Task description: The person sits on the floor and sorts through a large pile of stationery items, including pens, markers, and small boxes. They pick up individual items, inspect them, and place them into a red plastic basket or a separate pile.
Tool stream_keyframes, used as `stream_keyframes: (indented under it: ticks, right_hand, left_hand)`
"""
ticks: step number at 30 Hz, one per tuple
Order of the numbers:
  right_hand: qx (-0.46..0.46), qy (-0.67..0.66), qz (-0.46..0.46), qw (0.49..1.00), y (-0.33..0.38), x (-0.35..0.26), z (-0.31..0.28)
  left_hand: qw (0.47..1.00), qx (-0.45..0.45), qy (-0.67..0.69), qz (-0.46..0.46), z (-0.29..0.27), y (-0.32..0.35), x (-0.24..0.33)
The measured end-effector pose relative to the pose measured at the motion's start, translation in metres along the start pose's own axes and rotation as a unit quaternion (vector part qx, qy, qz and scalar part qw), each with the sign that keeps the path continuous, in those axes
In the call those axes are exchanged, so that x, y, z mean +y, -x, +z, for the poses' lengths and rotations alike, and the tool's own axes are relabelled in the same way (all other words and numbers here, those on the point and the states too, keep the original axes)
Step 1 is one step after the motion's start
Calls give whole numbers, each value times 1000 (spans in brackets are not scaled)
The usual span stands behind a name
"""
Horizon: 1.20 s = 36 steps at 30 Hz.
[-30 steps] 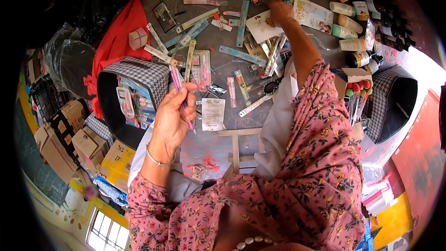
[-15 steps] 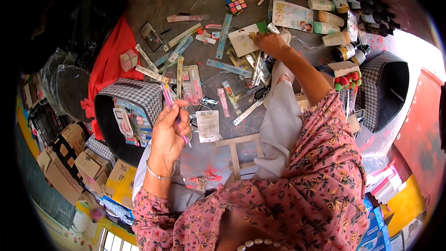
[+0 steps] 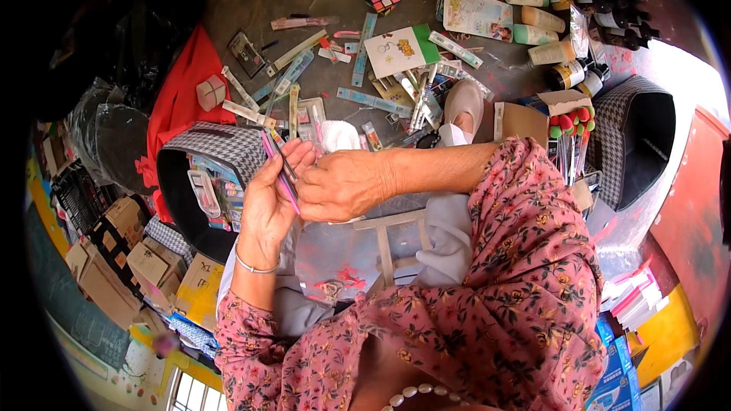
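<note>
Together, both hands meet over two slim pens in front of the person's lap.
Left hand (image 3: 263, 198), palm turned up and inward: thumb pressing a pink-purple pen (image 3: 288, 192) and a dark pen (image 3: 285, 158) against the fingers, which lie close together, slightly bent. Pink-purple pen's long axis slanted, upper end away from the body and leftward, lower end toward the body and rightward, beside the right knuckles. Dark pen on nearly the same slant, just right of it. Right hand (image 3: 346, 185) comes across from the right, fingers curled against the left fingers; tips hidden, cannot tell whether they pinch anything. White fuzzy thing (image 3: 340, 135) just beyond the right hand. Houndstooth box (image 3: 242, 146) near the pens' upper ends.
</note>
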State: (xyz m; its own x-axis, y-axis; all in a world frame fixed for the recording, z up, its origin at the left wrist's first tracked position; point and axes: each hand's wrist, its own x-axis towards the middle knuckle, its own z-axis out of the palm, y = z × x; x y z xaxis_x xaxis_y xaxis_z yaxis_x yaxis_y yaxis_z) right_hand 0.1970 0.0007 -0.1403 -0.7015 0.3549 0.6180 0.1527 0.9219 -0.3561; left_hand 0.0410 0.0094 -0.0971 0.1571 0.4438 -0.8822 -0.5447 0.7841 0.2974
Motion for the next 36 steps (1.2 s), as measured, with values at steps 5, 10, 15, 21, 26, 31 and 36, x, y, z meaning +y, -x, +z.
stream_keyframes:
  ticks: [5, 10, 15, 21, 26, 31, 36]
  right_hand:
    - [-41, -98, 53, 993, 2, -4, 2]
    - [-189, 62, 397, 896, 54, 58, 15]
    - [-319, 276, 465, 779, 154, 109, 48]
    - [-293, 295, 394, 820, 168, 120, 37]
    - [-203, 243, 364, 876, 136, 96, 55]
    - [-235, 197, 290, 907, 112, 77, 74]
    - [-143, 167, 282, 934, 84, 83, 54]
  left_hand:
    - [1000, 2, 18, 22, -23, -3, -1]
    - [996, 56, 22, 70, -18, -1, 13]
    - [998, 46, -6, 40, -20, 1, 5]
    - [999, 31, -5, 41, -19, 1, 4]
    - [999, 31, 3, 44, -19, 0, 3]
    - [998, 33, -21, 52, -17, 1, 2]
    - [998, 33, -20, 54, -18, 4, 2]
